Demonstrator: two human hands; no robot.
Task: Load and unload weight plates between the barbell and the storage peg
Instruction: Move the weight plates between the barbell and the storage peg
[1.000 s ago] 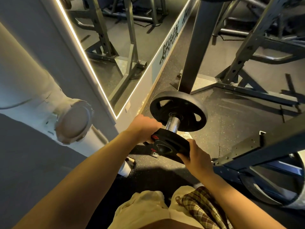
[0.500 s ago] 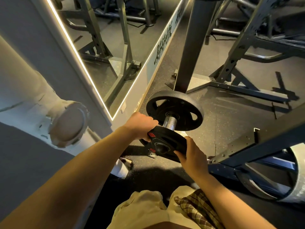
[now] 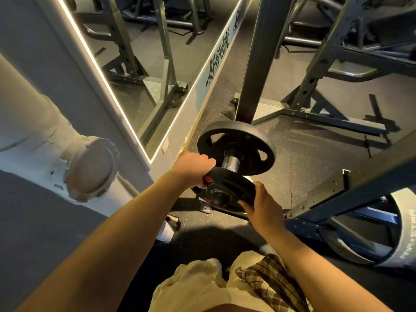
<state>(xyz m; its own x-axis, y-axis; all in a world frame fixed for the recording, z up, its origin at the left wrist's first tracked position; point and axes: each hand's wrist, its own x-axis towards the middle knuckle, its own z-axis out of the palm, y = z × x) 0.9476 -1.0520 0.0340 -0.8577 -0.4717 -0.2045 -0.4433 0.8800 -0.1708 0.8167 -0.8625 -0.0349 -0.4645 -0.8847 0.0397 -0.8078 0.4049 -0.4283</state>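
Both hands' grip clenched on small plate (image 3: 227, 188) edges, left hand (image 3: 193, 167), right hand (image 3: 262, 206), chrome sleeve (image 3: 230, 163)

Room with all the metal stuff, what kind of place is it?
Most likely a gym's weights area. Both hands, left hand and right hand, hold a small weight plate by a bigger plate on a metal peg. Steel racks and a wall mirror stand around.

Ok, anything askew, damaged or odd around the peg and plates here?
Mostly fine. The small plate, held by left hand and right hand, sits tilted at the chrome peg tip, not square to the large plate. No visible damage.
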